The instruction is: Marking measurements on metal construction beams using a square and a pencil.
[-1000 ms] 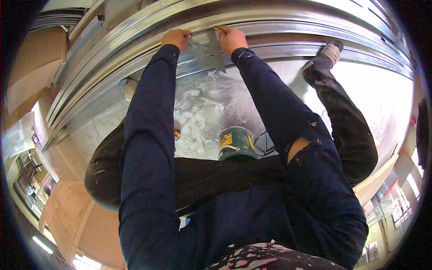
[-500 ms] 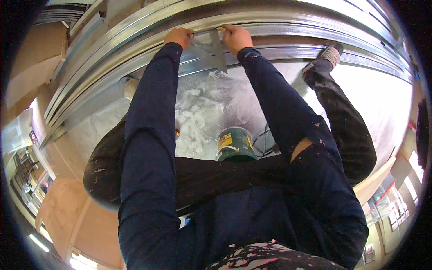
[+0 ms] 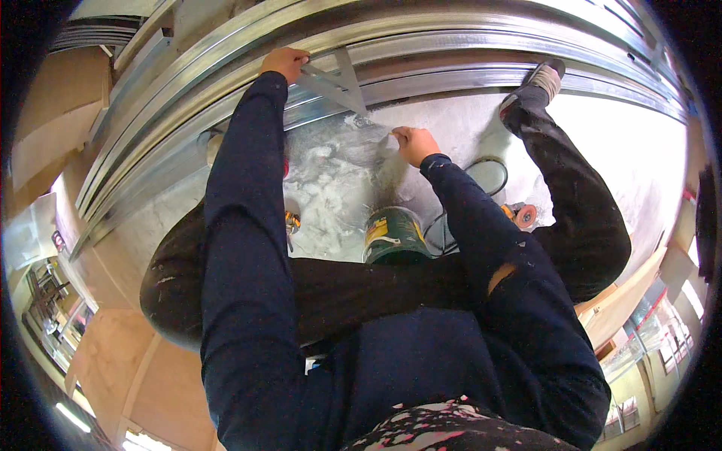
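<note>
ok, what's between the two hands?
Head view: the metal triangle at the left hand, over the metal rails, then smeared floor up to the right hand.

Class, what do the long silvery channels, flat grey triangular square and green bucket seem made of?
Long silvery channels: shiny metal, judging by streaked reflections. Flat grey triangular square: probably satin metal, given its soft sheen. Green bucket: likely smooth plastic, given its moulded-looking wall.

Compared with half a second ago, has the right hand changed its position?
Yes. The right hand has moved away from the metal rails, back toward the person's body, and is now nearer to the green bucket.
</note>
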Available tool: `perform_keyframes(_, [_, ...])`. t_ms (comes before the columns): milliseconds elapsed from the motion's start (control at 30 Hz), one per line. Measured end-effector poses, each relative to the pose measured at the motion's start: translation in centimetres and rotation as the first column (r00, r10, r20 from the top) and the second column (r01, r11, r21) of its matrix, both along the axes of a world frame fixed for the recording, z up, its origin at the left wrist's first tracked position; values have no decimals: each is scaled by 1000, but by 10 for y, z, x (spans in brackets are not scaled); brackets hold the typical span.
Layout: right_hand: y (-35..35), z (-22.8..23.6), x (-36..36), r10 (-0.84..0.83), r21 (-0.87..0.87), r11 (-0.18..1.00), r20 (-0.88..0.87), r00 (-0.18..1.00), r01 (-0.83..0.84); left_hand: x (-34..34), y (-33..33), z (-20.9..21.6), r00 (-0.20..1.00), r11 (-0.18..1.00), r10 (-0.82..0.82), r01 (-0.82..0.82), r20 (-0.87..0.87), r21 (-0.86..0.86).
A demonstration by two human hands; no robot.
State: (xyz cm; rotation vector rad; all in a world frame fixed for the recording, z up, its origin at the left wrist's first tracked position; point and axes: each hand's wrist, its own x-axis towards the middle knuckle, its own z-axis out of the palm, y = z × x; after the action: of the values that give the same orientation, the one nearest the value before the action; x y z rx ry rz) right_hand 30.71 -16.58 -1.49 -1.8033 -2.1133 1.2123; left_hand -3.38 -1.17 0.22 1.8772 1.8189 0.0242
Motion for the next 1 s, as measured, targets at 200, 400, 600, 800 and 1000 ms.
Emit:
perform_keyframes(200, [10, 5, -5, 70, -52, 996, 14, 997, -69, -25, -6, -16, 1000, 1000, 12, -12, -8, -12])
perform_keyframes(400, [1, -6, -2, 116, -58, 992, 55, 992, -112, -4, -2, -4, 999, 1000, 22, -23, -36, -22])
perform_keyframes(600, [4, -3, -6, 115, -56, 992, 42, 992, -113, -4, -3, -5, 1000, 1000, -2, 2, -6, 12])
perform_keyframes(800, [5, 1, -7, 80, -54, 995, 16, 997, -79, -4, -3, -11, 1000, 1000, 13, -13, -7, -11])
perform_keyframes(1000, [23, 10, -28, -2, -111, 994, -25, 1000, -1, 0, -6, -5, 998, 997, 62, -63, -24, -34])
